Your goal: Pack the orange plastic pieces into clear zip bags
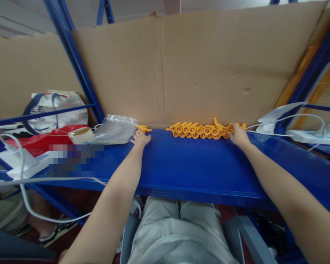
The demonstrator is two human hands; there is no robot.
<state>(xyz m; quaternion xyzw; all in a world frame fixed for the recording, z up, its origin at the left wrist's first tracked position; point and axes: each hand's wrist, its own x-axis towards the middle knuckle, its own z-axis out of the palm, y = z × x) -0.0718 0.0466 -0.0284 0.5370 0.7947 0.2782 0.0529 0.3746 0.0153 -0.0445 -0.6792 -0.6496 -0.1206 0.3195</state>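
Note:
A row of several small orange plastic parts [200, 130] lies along the back of the blue shelf [187, 165], against a cardboard wall. My right hand [238, 135] rests at the row's right end, its fingers curled on the last orange pieces. My left hand [140, 139] lies on the shelf further left, fingertips touching a couple of separate orange parts [143, 128]. What sits inside either hand is hidden by the fingers.
A clear plastic bag [114, 129] lies left of my left hand. Further left are a red bag [41, 141], a white tote [57, 110] and a white cable [24, 190]. A power strip [310, 136] with cables sits at the right. Blue rack posts [77, 62] flank the cardboard [209, 66].

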